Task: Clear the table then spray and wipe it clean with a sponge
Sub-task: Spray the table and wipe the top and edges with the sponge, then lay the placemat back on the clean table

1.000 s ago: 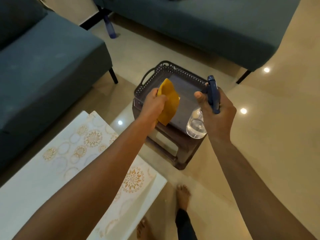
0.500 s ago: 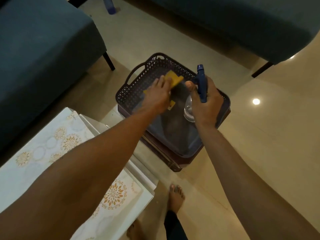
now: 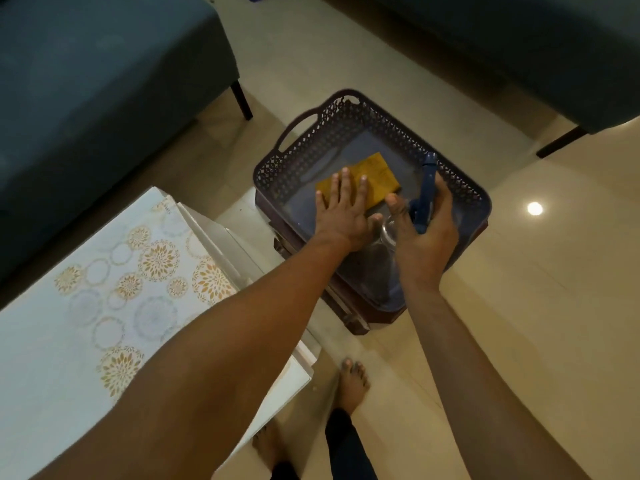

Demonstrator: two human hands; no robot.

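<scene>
1. The left hand (image 3: 341,211) is held flat, fingers straight and spread, and is pressed palm-down on the near edge of the yellow sponge (image 3: 372,180).
2. The sponge is laid flat on the floor of the dark basket (image 3: 298,168); its far part is seen beyond the left fingertips, its near part is covered by them.
3. The right hand (image 3: 427,230) is curled round the spray bottle (image 3: 424,195), just to the right of the left hand; the thumb is laid on the left side of the neck and the fingers are wrapped round the far side of the blue spray head.
4. The bottle is held upright inside the basket, the blue head above the grip and the clear body below it, toward the wrist. Whether its base is set on the basket floor cannot be told.
5. The two hands are kept close together, the left thumb almost against the bottle's clear body.
6. The basket is carried on a brown stool (image 3: 356,317), whose edge is seen below the right wrist.
7. The white patterned table (image 3: 104,306) is found to the left of the left forearm, well apart from both grips.
8. Dark sofas (image 3: 86,98) are seen beyond the basket and to its left, on a pale tiled floor (image 3: 554,289).
</scene>
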